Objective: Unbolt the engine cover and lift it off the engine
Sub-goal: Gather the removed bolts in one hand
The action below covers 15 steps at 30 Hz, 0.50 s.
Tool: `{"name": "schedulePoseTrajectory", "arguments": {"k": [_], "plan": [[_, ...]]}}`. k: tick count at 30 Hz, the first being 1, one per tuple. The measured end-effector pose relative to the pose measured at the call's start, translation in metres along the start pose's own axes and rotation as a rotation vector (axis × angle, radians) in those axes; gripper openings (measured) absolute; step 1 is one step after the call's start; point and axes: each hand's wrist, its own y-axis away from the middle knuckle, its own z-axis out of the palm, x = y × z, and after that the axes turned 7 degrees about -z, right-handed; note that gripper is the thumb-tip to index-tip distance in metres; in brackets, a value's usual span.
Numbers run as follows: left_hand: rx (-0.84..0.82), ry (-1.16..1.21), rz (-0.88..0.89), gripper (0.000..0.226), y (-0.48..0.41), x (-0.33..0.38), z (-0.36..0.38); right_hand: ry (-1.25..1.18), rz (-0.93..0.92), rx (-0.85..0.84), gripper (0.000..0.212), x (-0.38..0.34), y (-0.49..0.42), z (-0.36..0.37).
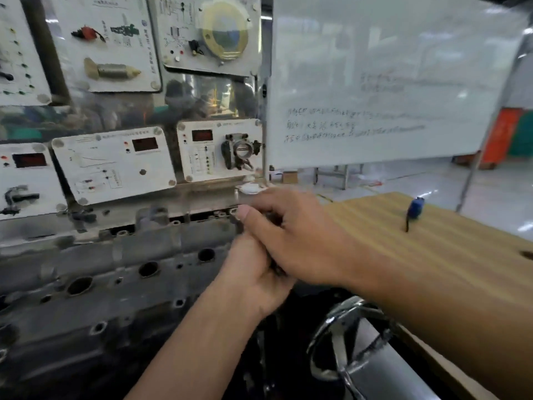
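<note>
The grey metal engine cover (109,284) lies across the lower left, dotted with round holes and bolt holes. My left hand (253,275) and my right hand (291,235) are clasped together at the cover's right end, near its far edge. Both are closed around a small dark object that is mostly hidden between the fingers; I cannot tell what it is. The right hand lies over the left, thumb pointing left toward the bolt bosses along the cover's far edge (219,216).
Training panels with displays and a throttle body (242,150) stand behind the engine. A whiteboard (389,82) hangs at right. A wooden table (432,255) holds a blue-handled tool (414,210). A chrome ring emblem (346,350) sits below my right forearm.
</note>
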Motion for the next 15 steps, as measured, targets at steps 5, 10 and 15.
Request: {"name": "schedulePoseTrajectory", "arguments": {"k": [5,10,15], "plan": [[-0.045,-0.062,-0.306,0.035,-0.060,-0.118,0.038,0.101,0.356,0.100,0.043,0.076,0.096,-0.054],[0.048,-0.995,-0.477,0.027,-0.127,-0.227,0.047,0.104,0.779,0.184,0.049,0.153,0.173,-0.107],[-0.135,-1.920,-0.040,0.027,-0.174,-0.309,0.041,0.104,0.941,0.221,0.053,0.222,0.224,-0.132]]}}
